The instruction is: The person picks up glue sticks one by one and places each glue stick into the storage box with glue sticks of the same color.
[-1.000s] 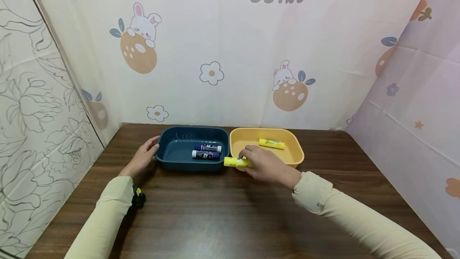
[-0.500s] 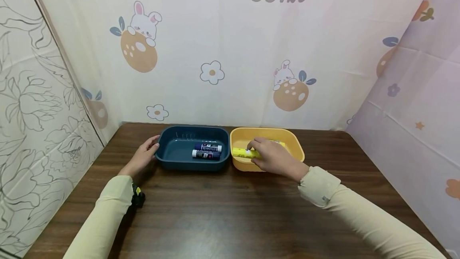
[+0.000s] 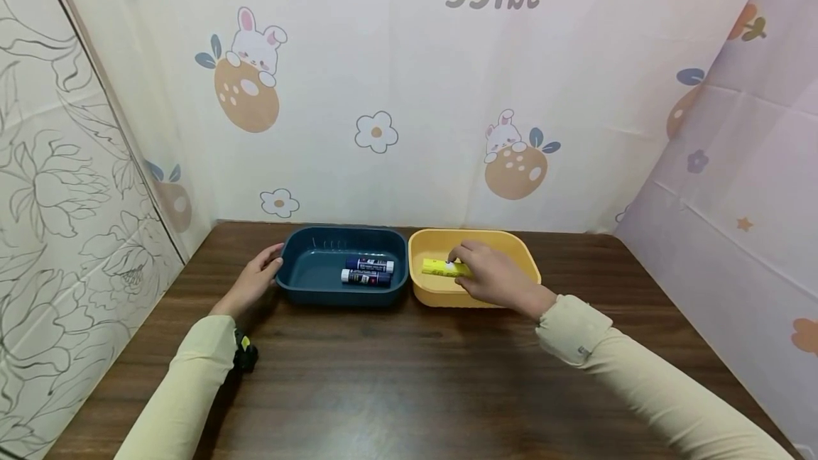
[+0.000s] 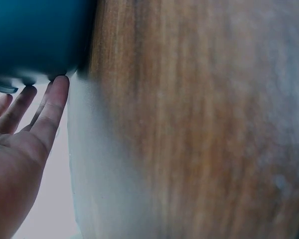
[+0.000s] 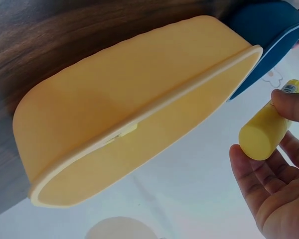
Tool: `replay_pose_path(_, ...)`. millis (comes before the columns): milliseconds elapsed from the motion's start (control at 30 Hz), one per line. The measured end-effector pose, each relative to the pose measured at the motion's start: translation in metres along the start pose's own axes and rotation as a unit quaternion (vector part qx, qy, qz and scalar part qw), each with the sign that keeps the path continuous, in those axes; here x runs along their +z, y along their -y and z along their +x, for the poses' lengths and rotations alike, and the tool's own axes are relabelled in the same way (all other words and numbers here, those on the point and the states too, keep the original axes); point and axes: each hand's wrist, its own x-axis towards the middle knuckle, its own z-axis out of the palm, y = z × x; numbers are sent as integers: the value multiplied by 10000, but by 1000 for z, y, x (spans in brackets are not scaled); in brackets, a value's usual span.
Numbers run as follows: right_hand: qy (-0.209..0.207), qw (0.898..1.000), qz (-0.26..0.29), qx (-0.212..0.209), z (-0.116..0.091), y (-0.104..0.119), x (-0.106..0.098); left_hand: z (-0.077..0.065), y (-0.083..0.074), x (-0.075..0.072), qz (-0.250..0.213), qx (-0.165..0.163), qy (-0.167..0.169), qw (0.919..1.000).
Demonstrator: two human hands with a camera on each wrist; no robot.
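Observation:
My right hand (image 3: pixel 495 277) holds a yellow glue stick (image 3: pixel 441 267) between thumb and fingers, over the yellow bin (image 3: pixel 529 272). In the right wrist view this glue stick (image 5: pixel 263 132) lies tilted in the fingers, apart from the bin's rim. Part of another yellow stick (image 5: pixel 123 131) shows inside the bin; in the head view my hand hides it. At the left end of the dark blue bin (image 3: pixel 313 297), my left hand (image 3: pixel 251 281) rests its fingertips on the wall, fingers fairly straight. Two navy glue sticks with white caps, one behind (image 3: pixel 369 265) the other (image 3: pixel 366 277), lie in the blue bin.
Both bins stand side by side near the back of the brown wooden table (image 3: pixel 383 382). Behind them hangs a printed curtain (image 3: pixel 434 176), with more patterned cloth at both sides. A black device (image 3: pixel 246 352) sits at my left wrist.
My right hand has carried the yellow glue stick from the front edge, between the bins, rightward and back over the yellow bin. It now covers the stick inside. My left hand stays put.

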Motion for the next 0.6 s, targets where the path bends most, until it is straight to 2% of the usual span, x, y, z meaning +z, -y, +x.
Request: replay_pose_path(600, 150, 9985, -90, 525, 7, -34, 15, -1, -3, 0, 24, -82, 28, 10000)
